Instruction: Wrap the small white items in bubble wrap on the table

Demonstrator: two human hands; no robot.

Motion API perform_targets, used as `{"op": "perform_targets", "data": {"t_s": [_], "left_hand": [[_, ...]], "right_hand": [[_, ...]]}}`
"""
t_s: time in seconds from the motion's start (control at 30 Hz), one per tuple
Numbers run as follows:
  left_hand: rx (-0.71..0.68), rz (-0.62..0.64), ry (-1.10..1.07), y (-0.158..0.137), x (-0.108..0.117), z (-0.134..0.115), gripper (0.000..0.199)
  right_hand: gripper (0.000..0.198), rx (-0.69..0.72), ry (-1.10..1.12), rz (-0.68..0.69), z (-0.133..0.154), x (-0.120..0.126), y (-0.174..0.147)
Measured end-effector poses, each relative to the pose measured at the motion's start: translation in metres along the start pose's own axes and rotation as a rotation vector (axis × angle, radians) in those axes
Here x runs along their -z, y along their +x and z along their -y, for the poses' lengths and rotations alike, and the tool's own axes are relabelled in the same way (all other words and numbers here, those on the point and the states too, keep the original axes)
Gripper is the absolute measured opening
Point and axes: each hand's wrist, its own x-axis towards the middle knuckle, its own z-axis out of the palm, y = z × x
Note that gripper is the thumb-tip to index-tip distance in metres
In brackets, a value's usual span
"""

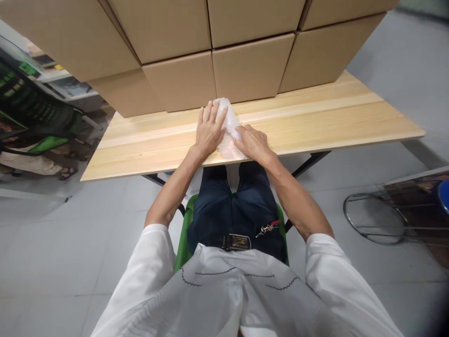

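Observation:
A crumpled, whitish translucent plastic bag [229, 122] lies on the wooden table [315, 119] near its front edge. My left hand [209, 125] rests flat on the bag's left side, fingers stretched out and pointing away from me. On the other side, my right hand [254, 142] is closed at the bag's right edge, with thumb and fingers on the plastic. Whether anything is inside the bag I cannot make out.
Stacked cardboard boxes [250, 68] stand along the table's back, close beyond my hands. At the left a person sits on a dark mesh chair [31, 93] near a shelf. A metal-framed stool [375, 219] stands on the floor at the right.

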Motion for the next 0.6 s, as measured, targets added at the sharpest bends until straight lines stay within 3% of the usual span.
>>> {"op": "perform_targets", "data": {"t_s": [0.17, 0.33, 0.47, 0.53, 0.6], "left_hand": [[0.073, 0.123, -0.037, -0.011, -0.006, 0.018, 0.074], [0.177, 0.152, -0.143, -0.014, -0.004, 0.014, 0.052], [0.152, 0.168, -0.124, -0.011, -0.001, 0.004, 0.02], [0.081, 0.258, 0.035, -0.011, 0.002, 0.001, 0.031], [0.001, 0.354, 0.215, -0.011, 0.006, -0.002, 0.049]], "right_hand": [[0.063, -0.015, 0.307, -0.08, -0.035, 0.005, 0.014], [0.061, -0.098, 0.539, -0.086, -0.082, 0.019, 0.023], [0.049, -0.119, 0.376, -0.08, -0.108, 0.05, 0.019], [0.05, -0.091, 0.203, -0.139, -0.104, 0.066, 0.014], [0.058, -0.02, 0.032, -0.162, -0.081, 0.074, 0.01]]}}
